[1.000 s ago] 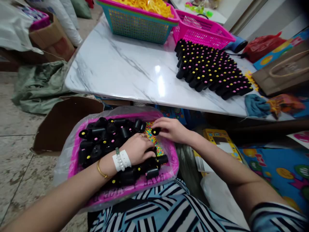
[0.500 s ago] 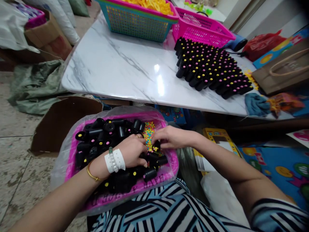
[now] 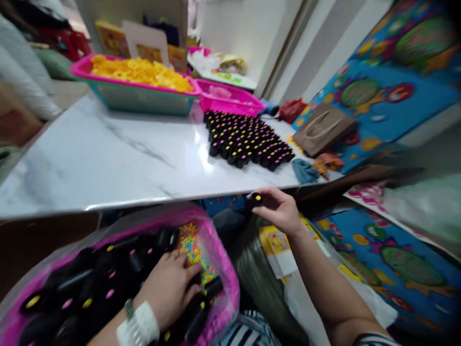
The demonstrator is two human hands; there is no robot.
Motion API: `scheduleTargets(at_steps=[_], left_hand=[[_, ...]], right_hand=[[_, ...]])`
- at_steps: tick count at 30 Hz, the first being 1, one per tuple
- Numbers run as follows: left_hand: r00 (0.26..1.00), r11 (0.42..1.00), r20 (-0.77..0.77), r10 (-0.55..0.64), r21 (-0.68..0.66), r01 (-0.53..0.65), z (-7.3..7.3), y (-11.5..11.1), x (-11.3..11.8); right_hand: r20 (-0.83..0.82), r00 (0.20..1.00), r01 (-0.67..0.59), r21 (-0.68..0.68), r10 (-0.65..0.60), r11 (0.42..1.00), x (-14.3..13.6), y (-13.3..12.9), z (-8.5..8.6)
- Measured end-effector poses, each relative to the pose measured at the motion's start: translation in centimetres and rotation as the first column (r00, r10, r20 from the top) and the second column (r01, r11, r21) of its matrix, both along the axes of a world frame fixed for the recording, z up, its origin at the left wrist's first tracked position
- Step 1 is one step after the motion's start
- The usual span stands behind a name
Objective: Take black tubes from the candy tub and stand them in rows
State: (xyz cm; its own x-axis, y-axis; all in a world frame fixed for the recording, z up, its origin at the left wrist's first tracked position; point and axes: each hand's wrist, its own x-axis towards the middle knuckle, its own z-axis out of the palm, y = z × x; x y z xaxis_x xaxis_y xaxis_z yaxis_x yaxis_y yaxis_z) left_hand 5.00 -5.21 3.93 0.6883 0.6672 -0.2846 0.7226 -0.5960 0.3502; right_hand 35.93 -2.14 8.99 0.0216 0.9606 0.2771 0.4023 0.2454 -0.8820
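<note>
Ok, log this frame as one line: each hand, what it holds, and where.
right hand: holds black cap, raised below marble table edge | left hand: resting on black caps in pink tray on lap

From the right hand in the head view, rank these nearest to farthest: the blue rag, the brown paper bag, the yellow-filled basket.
Measured from the right hand, which holds a black tube:
1. Blue rag, on the marble table's near edge, just beyond the hand.
2. Brown paper bag, farther back on the right.
3. Yellow-filled basket, far back on the left.

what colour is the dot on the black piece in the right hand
Yellow, on the black piece held by the right hand; head view.
</note>
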Motion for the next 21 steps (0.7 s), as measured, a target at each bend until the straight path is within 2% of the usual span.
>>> scheduleTargets(at_steps=[1,2,4,5,7,11,14,16,18,19,20,21], left_hand=[[1.0,1.0,0.003,0.017,0.001,-0.017,-0.4,0.2,0.0],[0.999,0.999,0.004,0.037,0.007,-0.037,-0.7,0.4,0.1],[0.999,0.999,0.005,0.047,0.006,-0.047,-1.1,0.8,0.4],[0.999,0.999,0.001,0.042,0.002,-0.042,-1.2,0.9,0.6],[1.0,1.0,-0.011,0.018,-0.009,-0.019,-1.0,1.1,1.1],[1.0,1.0,-0.012,0.003,0.0,-0.003,-0.6,1.3,1.8],[0.998,0.999,0.045,0.036,0.014,-0.037,-1.0,1.5,1.7],[0.983,0.995,0.15,0.102,-0.007,-0.103,-1.4,1.7,1.2],[0.934,0.982,0.301,0.191,-0.054,-0.183,-1.3,1.7,0.7],[0.899,0.974,0.376,0.225,-0.072,-0.214,-1.2,1.7,0.5],[0.865,0.97,0.441,0.24,-0.08,-0.228,-0.9,1.7,0.4],[0.837,0.969,0.493,0.237,-0.063,-0.237,-0.7,1.7,0.3]], right_hand=[[0.0,0.984,0.18,0.068,-0.18,0.981,2.4,0.5,0.3],[0.018,0.941,0.334,0.121,-0.339,0.935,4.9,1.2,0.6],[0.129,0.817,0.534,0.198,-0.562,0.822,9.6,2.7,1.0],[0.212,0.753,0.589,0.203,-0.623,0.782,11.6,3.6,1.1],[0.356,0.659,0.66,0.149,-0.663,0.736,14.4,5.7,1.1],[0.442,0.59,0.714,0.104,-0.676,0.692,16.6,9.3,0.9],[0.458,0.549,0.735,0.134,-0.7,0.664,16.2,9.5,1.2],[0.442,0.533,0.731,0.188,-0.721,0.656,14.3,7.7,1.1],[0.389,0.58,0.676,0.26,-0.716,0.689,10.7,4.7,0.7],[0.349,0.663,0.602,0.276,-0.662,0.749,8.3,3.0,0.4],[0.318,0.782,0.487,0.227,-0.536,0.844,5.6,1.4,0.2],[0.289,0.892,0.323,0.129,-0.347,0.937,2.9,-0.1,0.0]])
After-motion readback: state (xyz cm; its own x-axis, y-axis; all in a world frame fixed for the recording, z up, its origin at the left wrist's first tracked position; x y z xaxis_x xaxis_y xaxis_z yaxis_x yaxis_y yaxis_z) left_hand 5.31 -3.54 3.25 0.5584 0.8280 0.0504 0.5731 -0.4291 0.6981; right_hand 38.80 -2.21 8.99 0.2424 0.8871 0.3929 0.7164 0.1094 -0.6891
